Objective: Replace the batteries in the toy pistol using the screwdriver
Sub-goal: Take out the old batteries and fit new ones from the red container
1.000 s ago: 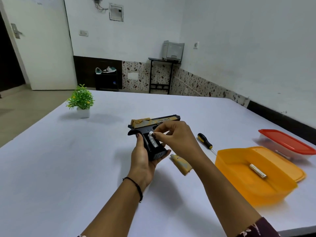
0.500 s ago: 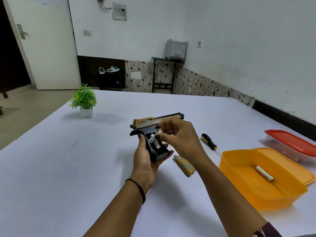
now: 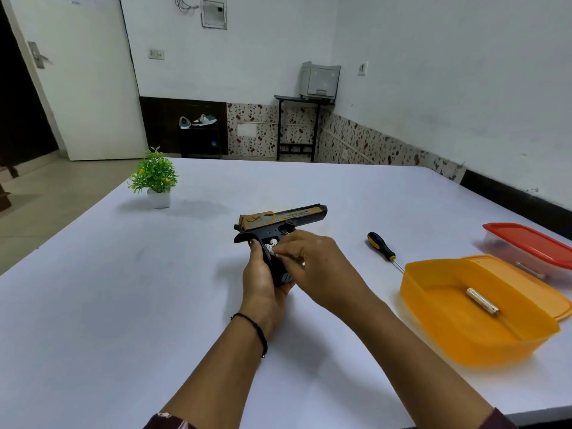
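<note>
On the white counter (image 3: 123,305), the toy pistol (image 3: 278,222) is gripped by the left hand (image 3: 263,283); a battery (image 3: 270,246) is pinched into the grip by the right hand (image 3: 315,264). Seating it fully likely comes next.

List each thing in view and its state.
toy pistol: off the table, grip compartment open
left hand: holding the grip
right hand: fingertips at the battery
screwdriver: lying unused
orange box: open, one battery inside
red-lidded box: closed
</note>
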